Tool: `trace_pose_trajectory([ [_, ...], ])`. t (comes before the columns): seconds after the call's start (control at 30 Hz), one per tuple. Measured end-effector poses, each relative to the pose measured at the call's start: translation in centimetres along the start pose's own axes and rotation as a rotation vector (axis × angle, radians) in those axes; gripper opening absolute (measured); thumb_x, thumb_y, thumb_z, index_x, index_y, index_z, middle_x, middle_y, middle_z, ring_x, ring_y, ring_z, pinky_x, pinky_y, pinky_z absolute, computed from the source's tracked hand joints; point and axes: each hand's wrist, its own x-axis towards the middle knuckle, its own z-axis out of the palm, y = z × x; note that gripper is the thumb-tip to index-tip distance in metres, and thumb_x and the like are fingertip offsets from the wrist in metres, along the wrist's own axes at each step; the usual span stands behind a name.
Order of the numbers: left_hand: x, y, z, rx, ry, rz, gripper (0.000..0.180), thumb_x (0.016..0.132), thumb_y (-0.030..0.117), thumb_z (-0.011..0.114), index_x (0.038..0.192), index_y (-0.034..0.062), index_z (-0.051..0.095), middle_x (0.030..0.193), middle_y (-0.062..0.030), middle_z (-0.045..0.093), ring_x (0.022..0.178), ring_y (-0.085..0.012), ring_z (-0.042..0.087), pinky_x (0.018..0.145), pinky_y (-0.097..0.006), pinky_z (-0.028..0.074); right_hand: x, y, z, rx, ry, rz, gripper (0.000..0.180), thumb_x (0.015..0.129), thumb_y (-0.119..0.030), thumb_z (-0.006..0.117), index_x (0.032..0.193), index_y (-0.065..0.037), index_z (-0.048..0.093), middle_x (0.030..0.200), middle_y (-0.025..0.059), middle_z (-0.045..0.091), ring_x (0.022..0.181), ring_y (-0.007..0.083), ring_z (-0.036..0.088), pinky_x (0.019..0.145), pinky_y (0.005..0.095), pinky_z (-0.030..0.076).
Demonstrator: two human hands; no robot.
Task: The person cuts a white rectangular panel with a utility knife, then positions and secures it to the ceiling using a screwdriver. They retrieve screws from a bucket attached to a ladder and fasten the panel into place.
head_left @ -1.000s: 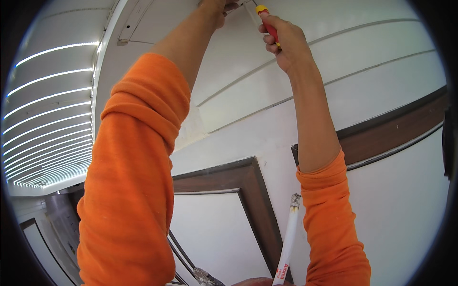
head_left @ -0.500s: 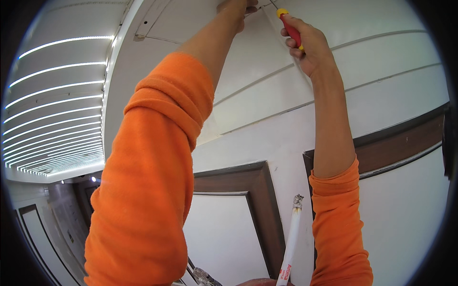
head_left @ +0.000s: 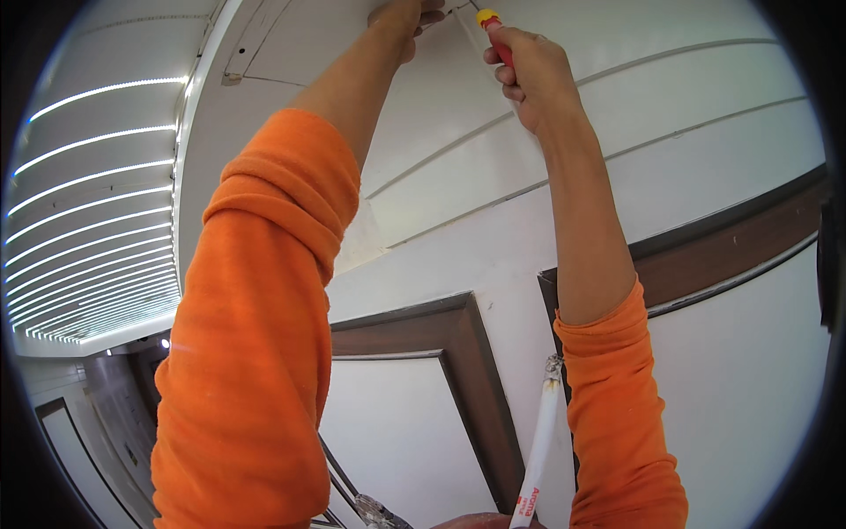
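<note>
Both my arms, in orange sleeves, reach up to a pale ceiling surface. My right hand (head_left: 535, 75) is closed around the red and yellow handle of a screwdriver (head_left: 490, 21); its thin shaft points up and left and is cut off by the top edge. Just left of it, my left hand (head_left: 407, 25) is raised against the ceiling, partly out of the picture. Its fingers bend toward the screwdriver's end, by a thin dark line on the surface, and what they hold cannot be made out. A lit cigarette (head_left: 539, 445) with an ashy tip juts up at the bottom, between my forearms.
Rows of bright light strips (head_left: 97, 189) line a recessed ceiling at left. A ceiling panel outline (head_left: 256, 40) lies beside my left forearm. Below, the white wall carries dark brown framed mouldings (head_left: 480, 370) and, at right, another brown frame (head_left: 740, 238).
In the picture both hands and the screwdriver have shifted left and slightly up or down with the whole scene. My right hand still grips the screwdriver and sits a little closer to the left hand.
</note>
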Motion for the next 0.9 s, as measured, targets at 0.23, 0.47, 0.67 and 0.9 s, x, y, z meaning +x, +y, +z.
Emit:
trace_pose_trajectory([
  [0.23,0.2,-0.4,0.0,0.103,0.014,-0.041,0.053,0.089,0.048,0.074,0.125,0.0095,0.073,0.13,-0.0082,0.071,0.117,-0.0282,0.055,0.106,-0.043,0.038,1.0,3.3,0.7,-0.881,0.392,-0.783,0.028,0.095,-0.019,0.063,0.116,0.0,0.065,0.083,0.0077,0.067,0.058,0.016,0.057,0.056,0.0304,0.049],
  [0.47,0.3,-0.5,-0.2,0.17,0.086,-0.066,0.043,0.088,0.043,0.076,0.117,0.0109,0.077,0.117,-0.0047,0.075,0.109,-0.0241,0.056,0.095,-0.042,0.043,0.0,0.3,-0.5,-0.161,-0.001,-0.047,0.033,0.097,-0.028,0.065,0.116,-0.002,0.068,0.086,0.0149,0.07,0.079,0.029,0.072,0.068,0.0416,0.055],
  [0.67,0.5,-1.1,-0.3,0.161,0.063,-0.039,0.042,0.089,0.044,0.075,0.116,0.0116,0.077,0.114,-0.0026,0.076,0.101,-0.0213,0.056,0.09,-0.039,0.044,-0.3,3.1,0.5,-1.131,0.526,-0.82,0.035,0.095,-0.028,0.067,0.117,-0.001,0.067,0.084,0.0118,0.068,0.073,0.0195,0.068,0.064,0.037,0.053],
  [0.9,0.6,-0.5,-0.6,0.224,0.027,-0.116,0.043,0.09,0.048,0.073,0.114,0.0124,0.078,0.113,-0.0009,0.076,0.083,-0.0158,0.045,0.076,-0.034,0.04,-0.1,1.5,0.7,0.096,0.032,0.009,0.027,0.095,-0.021,0.066,0.111,0.001,0.066,0.087,0.0108,0.069,0.076,0.0213,0.065,0.067,0.0368,0.053],
])
